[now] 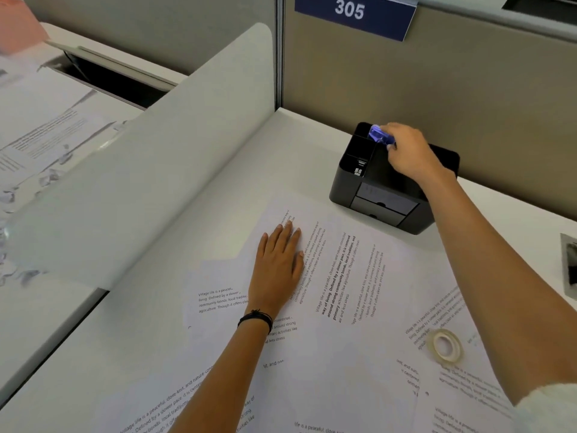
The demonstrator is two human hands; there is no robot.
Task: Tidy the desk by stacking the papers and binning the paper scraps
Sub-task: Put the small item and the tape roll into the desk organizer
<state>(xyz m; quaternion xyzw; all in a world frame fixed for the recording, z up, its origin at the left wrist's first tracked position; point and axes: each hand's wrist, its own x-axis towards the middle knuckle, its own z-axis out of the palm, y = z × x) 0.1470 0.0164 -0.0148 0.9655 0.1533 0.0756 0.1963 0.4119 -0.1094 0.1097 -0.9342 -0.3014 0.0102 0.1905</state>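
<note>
Head, papers (343, 270) under left hand (278, 270), right hand (409, 151) pinching blue item (377, 134)

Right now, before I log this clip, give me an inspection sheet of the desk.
Surface: white desk, mostly under paper.
Job's things: papers spread out and overlapping, not stacked; scraps: nothing seen on this desk.
Clutter: tape roll on the papers; black organizer at the back.
Hands: left hand flat on a paper; right hand holds a blue item over the organizer.
Cables: nothing seen.
Surroundings: partition, sign reading 305, divider on the left.
</note>
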